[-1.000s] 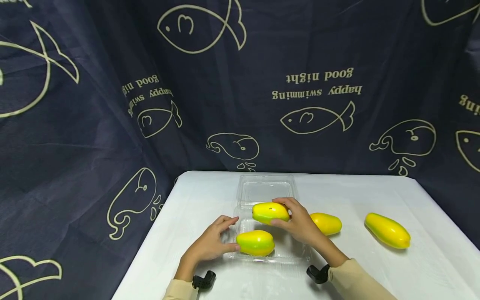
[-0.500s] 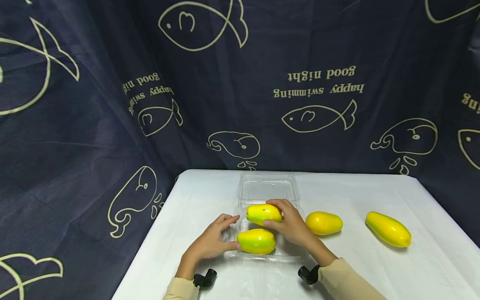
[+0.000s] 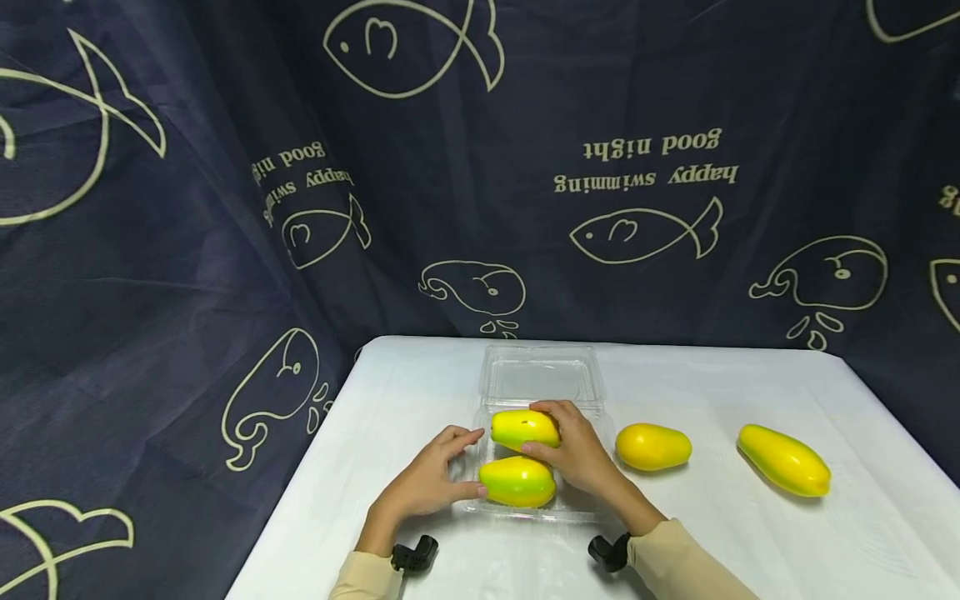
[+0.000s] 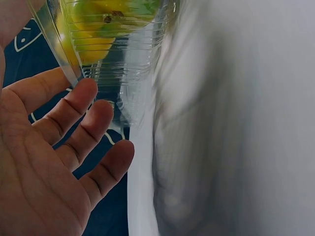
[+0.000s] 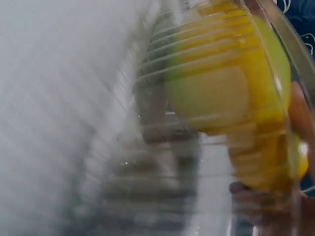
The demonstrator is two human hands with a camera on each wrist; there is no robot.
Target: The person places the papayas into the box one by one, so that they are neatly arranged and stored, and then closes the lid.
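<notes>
Item 1: clear plastic box (image 3: pixel 592 500), lid open and lying flat toward 12 o'clock, set on a white table (image 3: pixel 750 542) just ahead of the person; ribbed wall seen close in both wrist views (image 4: pixel 118 64).

Item 2: far mango (image 3: pixel 523 428), yellow with a green end, inside the box at its 12 o'clock side, long axis running 9 to 3 o'clock. Gripped by the right hand (image 3: pixel 573 454), fingers curled over the top and thumb under the near side.

Item 3: near mango (image 3: pixel 517 482), yellow-green, lying in the box at its 6 o'clock side, just beside the far mango (contact between the two not discernible).

Item 4: left hand (image 3: pixel 427 483), at 9 o'clock of the box, fingers straight and relaxed, holding nothing; fingertips (image 4: pixel 86 91) against the box's left wall, thumb tip at the left end of the near mango.

Item 5: loose mango (image 3: pixel 652 446), all yellow, on the table at 3 o'clock of the box, near it but apart.

Item 6: long mango (image 3: pixel 783 460), yellow with a greenish side, farther out at 3 o'clock, well apart from the box, angled on the table.

Item 7: dark blue curtain (image 3: pixel 187 208) printed with fish and whales, hung behind and left of the table.

Item 8: beige sleeves on both forearms, black mounts at the wrists.
</notes>
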